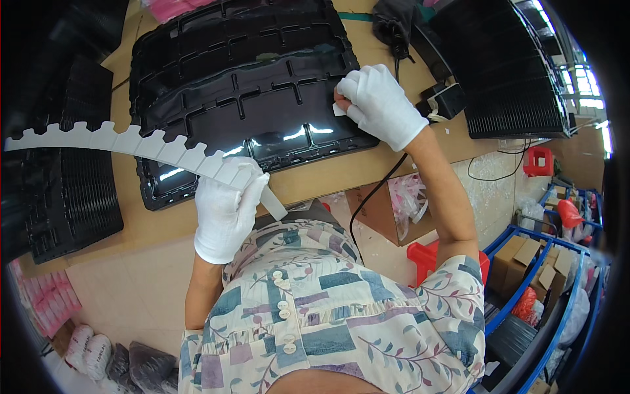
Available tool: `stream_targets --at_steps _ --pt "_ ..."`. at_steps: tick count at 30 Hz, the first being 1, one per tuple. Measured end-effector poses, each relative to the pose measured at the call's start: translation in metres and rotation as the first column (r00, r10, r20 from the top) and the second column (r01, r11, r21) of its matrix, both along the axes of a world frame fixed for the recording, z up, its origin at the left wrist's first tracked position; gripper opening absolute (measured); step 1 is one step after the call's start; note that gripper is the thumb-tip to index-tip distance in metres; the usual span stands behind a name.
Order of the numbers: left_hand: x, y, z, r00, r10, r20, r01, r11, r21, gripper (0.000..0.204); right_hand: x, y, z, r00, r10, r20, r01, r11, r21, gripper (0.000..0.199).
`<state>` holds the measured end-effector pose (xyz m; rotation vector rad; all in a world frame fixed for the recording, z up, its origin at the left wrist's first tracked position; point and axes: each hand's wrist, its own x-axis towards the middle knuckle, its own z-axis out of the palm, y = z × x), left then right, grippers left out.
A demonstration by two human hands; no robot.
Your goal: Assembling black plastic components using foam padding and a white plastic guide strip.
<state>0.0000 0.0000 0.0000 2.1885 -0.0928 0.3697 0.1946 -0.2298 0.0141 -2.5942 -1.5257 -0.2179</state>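
Note:
Both of my hands wear white gloves. My left hand [226,213] is closed around a long white strip [125,141] with tab-like notches along its upper edge. The strip curves away to the left above the tray, and a short end hangs down beside the hand. A shiny black plastic tray [275,118] with moulded ridges lies on the table in front of me. At the tray's right edge my right hand [384,108] pinches a small white piece [338,110], perhaps a sticker, with bare fingertips showing through the glove.
Stacks of black trays stand at the left [82,190] and far right [508,72]. A black cable [377,187] drops over the brown table's [312,184] front edge. Below are a cardboard box [374,213] and a red stool [423,257]. A blue rack [518,299] holds cartons at right.

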Motion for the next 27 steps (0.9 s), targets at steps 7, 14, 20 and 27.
stream_targets --at_steps 7,14,20,27 --pt "0.002 0.000 0.000 0.997 -0.023 0.079 0.019 0.998 0.062 0.003 -0.001 0.000 0.000 0.993 0.026 0.112 -0.030 0.999 0.031 0.012" --pt "0.003 0.003 0.001 0.998 -0.042 0.036 0.038 0.993 0.109 0.002 -0.001 0.002 -0.002 0.994 -0.004 0.109 -0.005 0.996 0.087 0.011" --pt "0.000 0.002 0.001 1.000 -0.022 0.016 0.022 0.999 0.034 0.003 -0.005 0.007 0.001 0.995 0.019 0.100 -0.022 0.999 0.031 0.012" --pt "0.002 0.004 0.003 0.999 -0.037 -0.005 0.037 0.999 0.036 0.002 0.001 0.012 0.006 0.999 -0.021 0.032 0.023 0.998 -0.067 0.013"
